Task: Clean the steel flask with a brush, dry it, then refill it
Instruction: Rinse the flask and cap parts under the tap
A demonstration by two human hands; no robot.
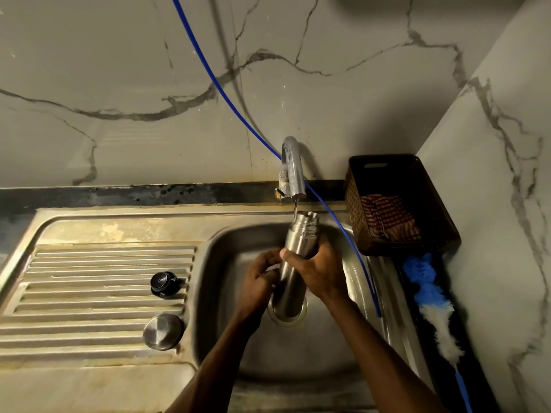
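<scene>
**Flask under the tap, both hands on it**

So I've got the steel flask (293, 263) held over the sink (226, 338) basin, open threaded mouth tipped up right under the tap (293, 168) spout, with a thin trickle of water dropping into it. My right hand (316, 272) is wrapped round the upper body of the flask, thumb across the front. My left hand (259, 281) sits just beside it on the lower part, fingers curled against the flask's side; how firmly it grips I can't tell, it's a bit blurry.

Off to the left of my left hand, on the ribbed drainboard (89, 293), sit the black stopper (165, 284) and, nearer me, the steel cap (163, 331). To the right of my right hand there's a dark basket (351, 198) with a striped cloth (387, 217) in it, and nearer me a blue-and-white fluffy brush (432, 299) lying along the worktop edge. A blue hose (226, 99) runs down past the tap.
</scene>
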